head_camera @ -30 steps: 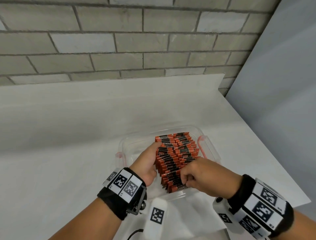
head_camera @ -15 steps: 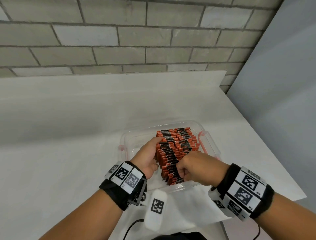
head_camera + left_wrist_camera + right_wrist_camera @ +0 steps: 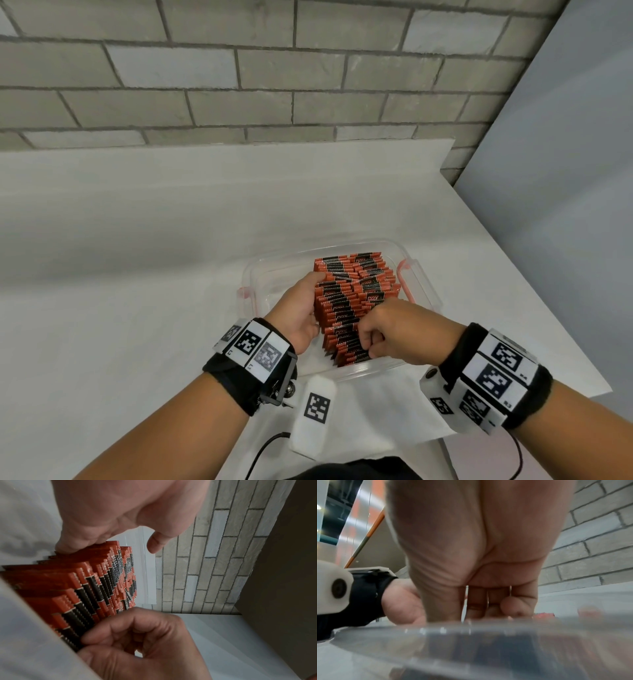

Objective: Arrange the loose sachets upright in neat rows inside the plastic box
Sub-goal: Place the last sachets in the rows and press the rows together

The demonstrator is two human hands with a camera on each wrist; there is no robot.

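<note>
With the left hand [image 3: 301, 313] laid flat against the left side of the sachets [image 3: 349, 301] standing in the box [image 3: 423, 291], and the right hand [image 3: 397, 334] pinching the near sachets, press both inward evenly to square the rows.

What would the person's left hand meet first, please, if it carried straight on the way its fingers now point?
The left hand already rests on the orange-and-black sachets; straight on, it would probably meet the far wall of the clear plastic box, though depth is unclear.
</note>
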